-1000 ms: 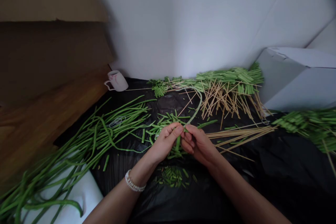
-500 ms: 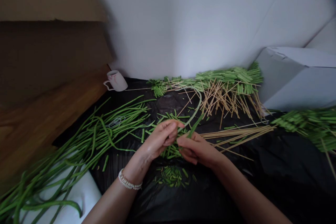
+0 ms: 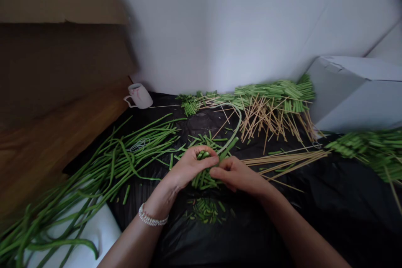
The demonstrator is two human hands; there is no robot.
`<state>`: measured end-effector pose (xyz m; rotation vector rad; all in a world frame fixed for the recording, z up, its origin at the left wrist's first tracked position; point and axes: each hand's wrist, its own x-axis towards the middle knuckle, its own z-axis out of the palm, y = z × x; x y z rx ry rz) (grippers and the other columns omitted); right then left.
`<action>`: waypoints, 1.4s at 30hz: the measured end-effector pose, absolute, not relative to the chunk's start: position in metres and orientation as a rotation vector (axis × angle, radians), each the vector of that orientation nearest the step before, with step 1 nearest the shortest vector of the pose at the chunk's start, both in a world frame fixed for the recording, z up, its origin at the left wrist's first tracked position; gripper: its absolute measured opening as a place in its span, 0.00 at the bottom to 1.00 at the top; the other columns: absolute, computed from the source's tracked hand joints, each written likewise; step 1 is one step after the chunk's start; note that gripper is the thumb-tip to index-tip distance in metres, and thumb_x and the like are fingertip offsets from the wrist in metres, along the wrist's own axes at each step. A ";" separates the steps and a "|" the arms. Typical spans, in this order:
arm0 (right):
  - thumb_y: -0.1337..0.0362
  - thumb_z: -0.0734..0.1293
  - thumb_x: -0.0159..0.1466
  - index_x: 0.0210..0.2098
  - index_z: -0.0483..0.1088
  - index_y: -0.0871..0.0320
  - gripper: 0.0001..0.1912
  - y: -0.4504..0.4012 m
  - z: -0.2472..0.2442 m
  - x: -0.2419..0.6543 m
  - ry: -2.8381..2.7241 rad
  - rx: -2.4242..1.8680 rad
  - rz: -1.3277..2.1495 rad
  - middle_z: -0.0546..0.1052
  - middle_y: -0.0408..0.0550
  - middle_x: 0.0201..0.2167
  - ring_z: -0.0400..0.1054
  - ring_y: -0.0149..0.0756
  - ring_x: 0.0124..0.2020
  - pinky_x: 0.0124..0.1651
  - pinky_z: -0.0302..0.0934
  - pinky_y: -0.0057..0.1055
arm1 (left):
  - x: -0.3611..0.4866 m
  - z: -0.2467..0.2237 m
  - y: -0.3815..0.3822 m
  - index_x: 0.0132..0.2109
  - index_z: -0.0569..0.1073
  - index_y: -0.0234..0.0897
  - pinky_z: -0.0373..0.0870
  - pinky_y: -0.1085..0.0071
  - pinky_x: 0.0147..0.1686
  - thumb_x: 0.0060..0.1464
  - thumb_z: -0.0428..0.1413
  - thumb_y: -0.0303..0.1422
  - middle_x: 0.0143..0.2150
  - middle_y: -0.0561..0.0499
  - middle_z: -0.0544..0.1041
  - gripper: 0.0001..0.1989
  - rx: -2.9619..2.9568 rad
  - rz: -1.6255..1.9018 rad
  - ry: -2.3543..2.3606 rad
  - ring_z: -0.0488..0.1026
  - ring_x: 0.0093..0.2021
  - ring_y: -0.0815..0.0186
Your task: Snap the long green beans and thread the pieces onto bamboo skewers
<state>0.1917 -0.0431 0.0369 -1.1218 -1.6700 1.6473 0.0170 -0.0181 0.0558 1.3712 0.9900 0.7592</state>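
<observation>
My left hand (image 3: 196, 163), with a beaded bracelet at the wrist, is curled at the centre, its thumb and fingertips closed on a long green bean (image 3: 230, 145). My right hand (image 3: 234, 172) pinches the same bean close to my left fingertips. The pale end of the bean curves up and away from the hands. Beneath them lies a pile of cut bean pieces (image 3: 204, 179). Smaller trimmed bits (image 3: 207, 210) are nearer to me on the black plastic sheet (image 3: 245, 234).
Long uncut beans (image 3: 147, 140) spread over the left side and a white surface. A mug (image 3: 140, 96) stands at the back left. Wooden skewers (image 3: 289, 160) lie right of the hands. Skewered bean bundles (image 3: 276, 92) rest behind, beside a white box (image 3: 354, 96).
My left hand has opened its curl somewhat, and bean pieces now show inside it. The darker part of the bean has tilted lower, and my right hand has shifted slightly left.
</observation>
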 end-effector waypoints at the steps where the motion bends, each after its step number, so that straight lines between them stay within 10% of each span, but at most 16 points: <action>1: 0.43 0.64 0.62 0.12 0.57 0.57 0.31 -0.041 0.038 0.194 -1.642 -1.123 1.607 0.57 0.36 0.08 0.48 0.22 0.12 0.16 0.40 0.24 | 0.016 0.056 -0.018 0.34 0.76 0.33 0.64 0.73 0.33 0.49 0.64 0.37 0.29 0.54 0.74 0.10 1.369 0.752 0.997 0.68 0.30 0.70; 14: 0.55 0.64 0.62 0.16 0.60 0.57 0.22 -0.038 0.043 0.190 -1.560 -1.188 1.230 0.57 0.38 0.16 0.50 0.26 0.21 0.23 0.43 0.26 | 0.018 0.053 -0.018 0.35 0.79 0.35 0.66 0.69 0.42 0.56 0.59 0.39 0.34 0.50 0.78 0.11 1.797 0.655 0.881 0.72 0.37 0.64; 29: 0.49 0.69 0.58 0.17 0.58 0.56 0.24 -0.039 0.033 0.176 -0.653 -0.753 1.852 0.54 0.32 0.09 0.46 0.21 0.10 0.15 0.38 0.23 | 0.032 0.057 -0.030 0.32 0.74 0.34 0.62 0.71 0.38 0.59 0.56 0.39 0.32 0.50 0.73 0.12 1.669 0.962 0.835 0.68 0.33 0.67; 38: 0.48 0.62 0.65 0.16 0.59 0.57 0.27 -0.045 0.034 0.183 -1.302 -0.812 1.753 0.56 0.34 0.10 0.50 0.22 0.11 0.17 0.41 0.24 | 0.026 0.051 -0.020 0.31 0.66 0.36 0.45 0.79 0.18 0.57 0.56 0.47 0.18 0.61 0.56 0.18 1.026 0.948 0.772 0.48 0.17 0.76; 42: 0.51 0.65 0.64 0.21 0.61 0.56 0.21 -0.048 0.031 0.182 -1.596 -0.925 1.744 0.60 0.34 0.13 0.52 0.22 0.12 0.16 0.44 0.23 | 0.023 0.055 -0.023 0.37 0.75 0.33 0.59 0.77 0.24 0.46 0.66 0.41 0.26 0.55 0.71 0.17 1.219 0.792 0.853 0.65 0.24 0.74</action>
